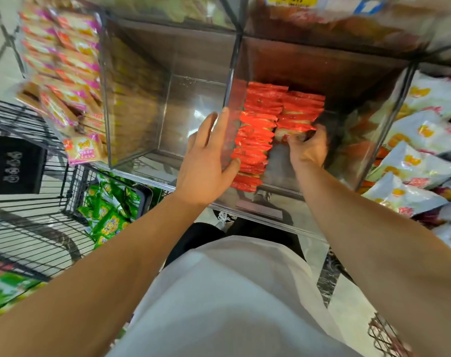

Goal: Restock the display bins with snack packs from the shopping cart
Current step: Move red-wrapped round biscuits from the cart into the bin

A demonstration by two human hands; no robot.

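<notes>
Right hand (308, 148) fingers (294, 140) grip red snack packs (255, 135); left hand (206, 163) beside.

I see red snack packs (255, 140) | pink-and-yellow packs (72, 73) | green packs (108, 215) | white packs with yellow marks (415, 161) | black wire cart (26, 228) | white shirt (232, 305)

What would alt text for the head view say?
Seen from above, a person's right hand grips red snack packs standing in two rows inside a clear bin, while the left hand rests open against the bin's left wall. A wire cart with green packs stands at lower left.
</notes>
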